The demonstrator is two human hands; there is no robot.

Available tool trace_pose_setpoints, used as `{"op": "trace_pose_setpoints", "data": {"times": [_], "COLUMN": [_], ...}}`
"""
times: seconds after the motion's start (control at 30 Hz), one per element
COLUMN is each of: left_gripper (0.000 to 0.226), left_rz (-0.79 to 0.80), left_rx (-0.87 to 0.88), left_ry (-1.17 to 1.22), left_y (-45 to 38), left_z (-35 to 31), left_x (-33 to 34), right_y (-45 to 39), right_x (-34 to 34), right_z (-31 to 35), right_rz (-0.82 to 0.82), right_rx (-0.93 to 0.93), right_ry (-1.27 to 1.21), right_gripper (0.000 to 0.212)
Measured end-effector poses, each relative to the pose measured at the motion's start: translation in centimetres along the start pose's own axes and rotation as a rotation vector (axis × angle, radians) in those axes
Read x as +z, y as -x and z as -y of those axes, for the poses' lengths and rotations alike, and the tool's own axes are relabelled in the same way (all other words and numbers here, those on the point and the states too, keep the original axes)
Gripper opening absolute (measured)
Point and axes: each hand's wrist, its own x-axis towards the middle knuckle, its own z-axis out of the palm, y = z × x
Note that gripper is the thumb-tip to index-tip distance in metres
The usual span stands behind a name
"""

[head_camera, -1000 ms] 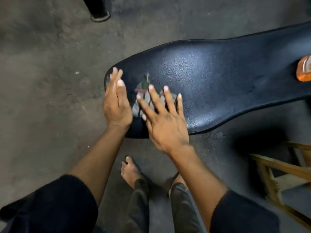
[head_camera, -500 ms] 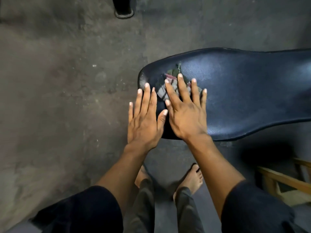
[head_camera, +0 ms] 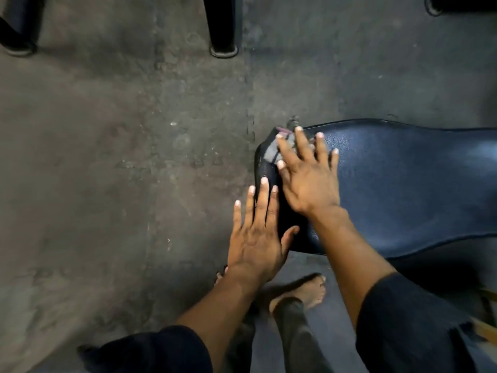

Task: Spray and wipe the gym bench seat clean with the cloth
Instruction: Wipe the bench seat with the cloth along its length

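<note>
Cloth (head_camera: pixel 273 152): small, soft, light, bunches easily; sits at seat (head_camera: pixel 403 184) far-left tip, right at the rim. Right hand (head_camera: pixel 309 181) flat, fingers spread, pressing it down, not gripping. Left hand (head_camera: pixel 255 238) open, empty, bracing seat end. Vinyl looks slick, prob. damp. Floor (head_camera: pixel 107 157) drop-off left; open seat to the right.

Stained grey concrete floor (head_camera: pixel 113 162), dim light

Readable text: none in the head view.
Bench seat (head_camera: pixel 403 189): plain dark vinyl, with no label, brand or number.
Cloth (head_camera: pixel 274 150): patterned patches, blurred, with no letters that can be made out.
Floor (head_camera: pixel 107 157): bare concrete, unmarked.
</note>
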Motion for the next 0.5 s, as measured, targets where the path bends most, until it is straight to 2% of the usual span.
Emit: {"op": "trace_pose_setpoints", "data": {"times": [0.13,0.27,0.37,0.43,0.5], "left_gripper": [0.093,0.089,0.088,0.087,0.086], "left_rz": [0.042,0.020,-0.004,-0.026,-0.038], "left_rx": [-0.002,0.004,0.007,0.009,0.016], "left_ry": [-0.032,-0.066,-0.088,-0.102,-0.126], "left_y": [-0.2,-0.1,-0.3,-0.2,-0.1], "left_z": [0.2,-0.1,0.0,0.0,0.0], "left_x": [0.0,0.0,0.1,0.2,0.2], "right_y": [3.3,4.1,0.3,-2.8,-4.1], "right_x": [1.0,0.0,-1.5,-2.1,-1.9], "right_z": [0.7,-3.7,-5.8,-5.0,-2.9], "right_rz": [0.024,0.021,-0.016,-0.009,0.031], "right_rx": [-0.075,0.103,0.212,0.173,0.058], "right_ry": [-0.025,-0.046,-0.056,-0.028,0.015], "right_gripper": [0.060,0.058,0.059,0.059,0.060]}}
